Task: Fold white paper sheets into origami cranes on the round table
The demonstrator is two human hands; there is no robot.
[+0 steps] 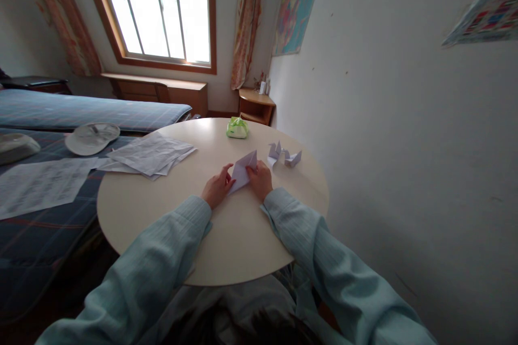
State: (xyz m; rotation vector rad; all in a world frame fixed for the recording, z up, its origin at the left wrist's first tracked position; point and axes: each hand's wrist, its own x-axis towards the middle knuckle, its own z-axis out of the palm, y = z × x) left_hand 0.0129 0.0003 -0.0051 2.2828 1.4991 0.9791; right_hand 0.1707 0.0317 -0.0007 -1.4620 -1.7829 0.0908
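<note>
A partly folded sheet of white paper (pixel 243 170) is held between my two hands, just above the round table. My left hand (pixel 218 185) grips its lower left edge with thumb and fingers. On the right side, my right hand (pixel 260 179) pinches the paper with the thumb on its near face; the other fingers are mostly hidden behind it. Just right of my right hand stand two folded white paper figures, a taller pointed one (pixel 274 154) and a lower one (pixel 293 158), close together.
The round cream table (pixel 162 215) bears a stack of loose papers (pixel 151 153) at left and a green tissue pack (pixel 237 128) at the far edge. Left is a bed (pixel 36 242) with a white cap (pixel 92 138) and a printed sheet (pixel 44 183). A white wall (pixel 384 161) is at right.
</note>
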